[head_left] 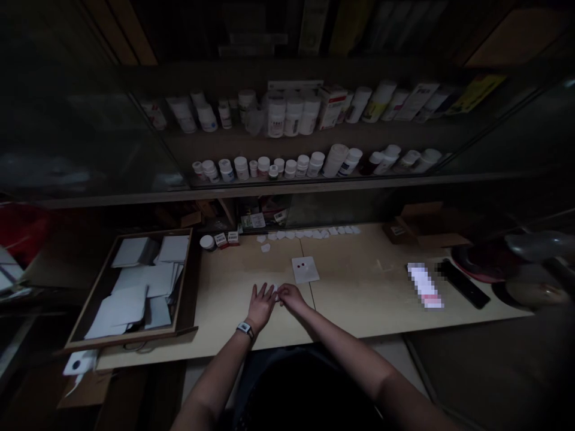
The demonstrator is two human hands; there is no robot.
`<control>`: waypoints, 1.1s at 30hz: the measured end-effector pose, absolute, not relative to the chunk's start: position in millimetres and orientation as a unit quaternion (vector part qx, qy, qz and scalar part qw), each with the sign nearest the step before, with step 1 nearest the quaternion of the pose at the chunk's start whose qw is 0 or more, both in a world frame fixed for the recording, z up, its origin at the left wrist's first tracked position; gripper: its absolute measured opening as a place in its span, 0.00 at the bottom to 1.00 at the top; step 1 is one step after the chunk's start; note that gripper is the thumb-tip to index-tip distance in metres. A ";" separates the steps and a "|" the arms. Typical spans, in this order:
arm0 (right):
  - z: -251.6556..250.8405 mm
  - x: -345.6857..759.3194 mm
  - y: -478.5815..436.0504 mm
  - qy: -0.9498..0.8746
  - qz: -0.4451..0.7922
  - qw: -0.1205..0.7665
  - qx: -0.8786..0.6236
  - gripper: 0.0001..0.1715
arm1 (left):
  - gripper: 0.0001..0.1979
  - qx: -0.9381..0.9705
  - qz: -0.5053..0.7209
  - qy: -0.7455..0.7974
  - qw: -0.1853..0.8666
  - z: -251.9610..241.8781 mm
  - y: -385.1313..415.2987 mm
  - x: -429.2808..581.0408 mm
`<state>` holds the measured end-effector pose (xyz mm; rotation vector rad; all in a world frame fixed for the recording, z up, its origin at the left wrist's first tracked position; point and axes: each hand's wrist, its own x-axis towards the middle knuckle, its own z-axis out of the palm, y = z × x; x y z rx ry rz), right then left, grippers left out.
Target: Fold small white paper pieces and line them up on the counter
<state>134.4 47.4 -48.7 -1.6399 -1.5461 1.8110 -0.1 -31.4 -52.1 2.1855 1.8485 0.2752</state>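
Fingers point(268, 293) of my left hand point(259, 306) are spread open and reach across to my right hand point(291, 298), whose fingers are curled; I cannot tell whether they grip anything. Both hands hover over the pale wooden bench point(229, 317), below a glass-fronted cabinet point(314, 185) of white supplement bottles point(291, 117). On the left sits a wooden drawer point(153, 233) of white paper sheets point(130, 299). Small white paper scraps point(305, 234) line the far edge. Nearest the fingers, just beyond and to the right, lies a white card point(305, 269) marked with two red dots.
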 end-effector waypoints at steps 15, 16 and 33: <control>-43.1 151.6 74.0 -0.891 0.338 0.052 -0.298 0.09 | 0.11 0.669 0.264 0.659 0.219 -58.9 -27.3 -2.8; -43.8 152.5 73.2 -0.893 0.336 0.053 -0.295 0.09 | 0.11 0.671 0.265 0.656 0.222 -59.3 -27.4 -3.6; -42.0 134.4 80.3 -0.849 0.378 0.010 -0.371 0.06 | 0.18 0.538 0.330 0.737 0.241 -60.1 -23.0 2.9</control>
